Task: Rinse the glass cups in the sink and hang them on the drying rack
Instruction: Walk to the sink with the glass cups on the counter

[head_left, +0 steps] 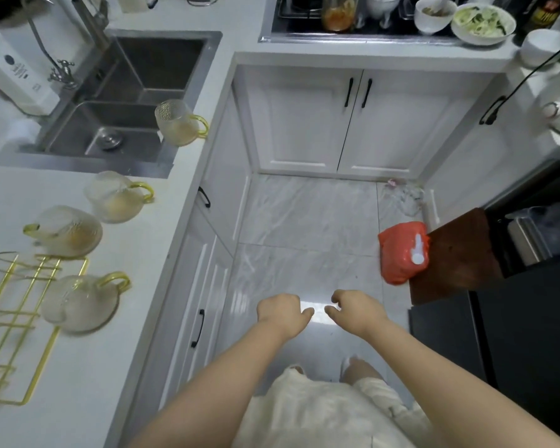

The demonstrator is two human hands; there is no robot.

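The sink (133, 92) and white counter (117, 318) lie to the person's left; on the counter a gold drying rack (20, 328) and four glass cups, one (179, 123) at the sink's edge. Left hand (283, 313) and right hand (356, 310) hang loosely curled, holding nothing, over the floor; the left is nearer the cups

Both bare forearms extend forward, side by side. The left hand (283, 313) and right hand (356, 310) hang near each other, apart, fingers loosely curled, holding nothing.
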